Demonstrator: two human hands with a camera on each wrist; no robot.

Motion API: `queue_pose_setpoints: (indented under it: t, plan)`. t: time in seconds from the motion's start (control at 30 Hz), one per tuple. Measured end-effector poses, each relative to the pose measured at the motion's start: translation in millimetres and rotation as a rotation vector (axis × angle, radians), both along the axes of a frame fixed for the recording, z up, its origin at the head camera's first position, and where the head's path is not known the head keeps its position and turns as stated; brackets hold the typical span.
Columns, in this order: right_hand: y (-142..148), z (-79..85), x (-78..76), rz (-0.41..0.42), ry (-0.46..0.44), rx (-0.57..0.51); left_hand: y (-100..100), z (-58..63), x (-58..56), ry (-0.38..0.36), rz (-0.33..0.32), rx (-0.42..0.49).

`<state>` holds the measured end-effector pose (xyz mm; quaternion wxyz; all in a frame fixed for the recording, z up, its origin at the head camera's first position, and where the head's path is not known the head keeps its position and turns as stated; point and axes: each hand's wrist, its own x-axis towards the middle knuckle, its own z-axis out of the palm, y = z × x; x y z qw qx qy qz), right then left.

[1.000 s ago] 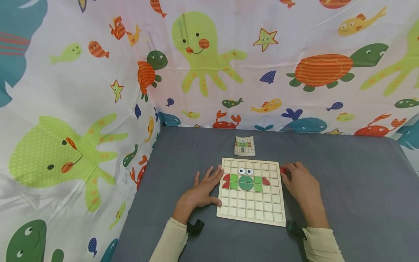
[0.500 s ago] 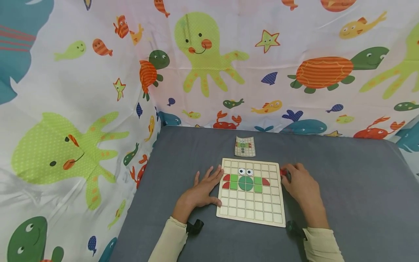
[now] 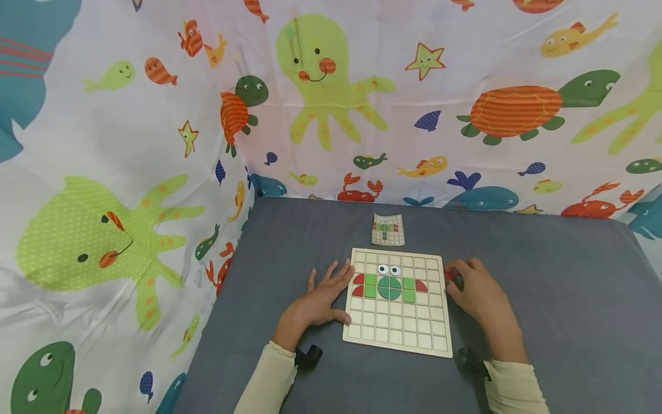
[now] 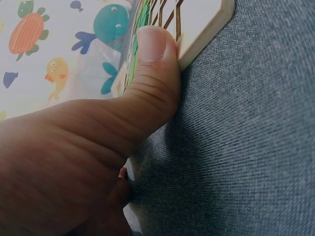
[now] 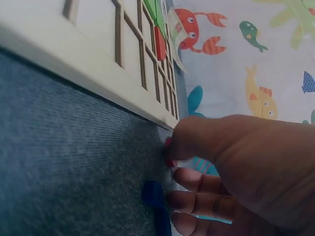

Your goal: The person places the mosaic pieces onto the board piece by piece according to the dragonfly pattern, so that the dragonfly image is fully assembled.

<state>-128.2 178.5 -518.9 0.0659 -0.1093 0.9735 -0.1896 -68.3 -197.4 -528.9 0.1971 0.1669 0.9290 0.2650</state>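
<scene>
A square wooden grid board (image 3: 398,325) lies on the grey cloth. Inside its cells sit a dark green circle of quarter pieces (image 3: 389,288), light green squares (image 3: 370,286), two eye pieces (image 3: 389,269) and red rounded pieces (image 3: 421,286). My left hand (image 3: 316,303), fingers spread, rests against the board's left edge; its thumb (image 4: 155,64) touches the rim near the front corner. Beside the right edge, my right hand (image 3: 481,293) pinches a small red piece (image 5: 169,152) between thumb and finger. The piece's shape is mostly hidden. Blue pieces (image 5: 153,193) lie on the cloth under that hand.
A small pattern card (image 3: 388,230) with a printed grid figure lies behind the board, its top edge curled. A patterned sea-animal curtain (image 3: 362,129) borders the back and left of the grey table (image 3: 289,241). Each wrist wears a dark camera (image 3: 308,357).
My right hand stays beside the board's right edge with the red piece, its fingers shifting slightly and a dark gap or piece showing more below them. The left hand and board keep their places.
</scene>
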Motion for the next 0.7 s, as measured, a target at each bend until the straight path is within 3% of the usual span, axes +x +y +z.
queue_pose_setpoints:
  t: [0.13,0.5,0.7]
  plan:
    - [-0.2,0.0,1.5,-0.017,-0.009,-0.031,0.2,0.7,-0.3,0.0,-0.002,0.007]
    - [0.4,-6.3,2.5,-0.038,0.07,-0.049,-1.0,1.5,1.9,-0.005,0.009,0.011]
    - [0.9,-8.9,1.9,-0.033,0.059,-0.051,-0.5,-0.2,0.3,-0.005,0.007,0.003]
